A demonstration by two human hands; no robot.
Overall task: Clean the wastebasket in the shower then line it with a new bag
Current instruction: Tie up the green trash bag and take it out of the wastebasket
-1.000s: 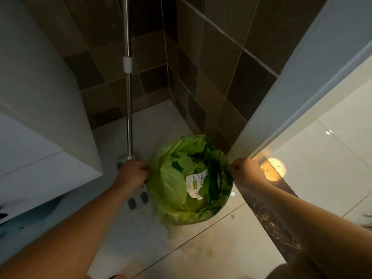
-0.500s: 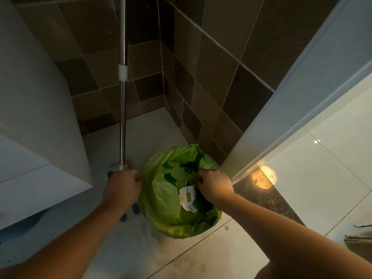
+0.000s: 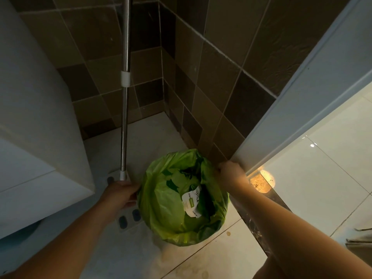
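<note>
A round wastebasket lined with a green plastic bag (image 3: 167, 200) stands on the floor by the tiled corner; the bag covers its rim and walls. Inside lie crumpled green bits and a white paper label (image 3: 191, 204). My left hand (image 3: 120, 195) grips the bag's left edge with curled fingers. At the far right edge, beside the door frame, my right hand (image 3: 230, 171) pinches the bag.
A metal mop pole (image 3: 124, 117) rises just left of the basket, its flat head (image 3: 126, 217) under my left hand. A white cabinet (image 3: 40, 137) fills the left. A white door frame (image 3: 302, 97) runs along the right, with a dark threshold (image 3: 259, 224) below.
My right hand has gone from the middle of the bag's opening back out to its far right edge. The left hand keeps its grip on the left edge.
</note>
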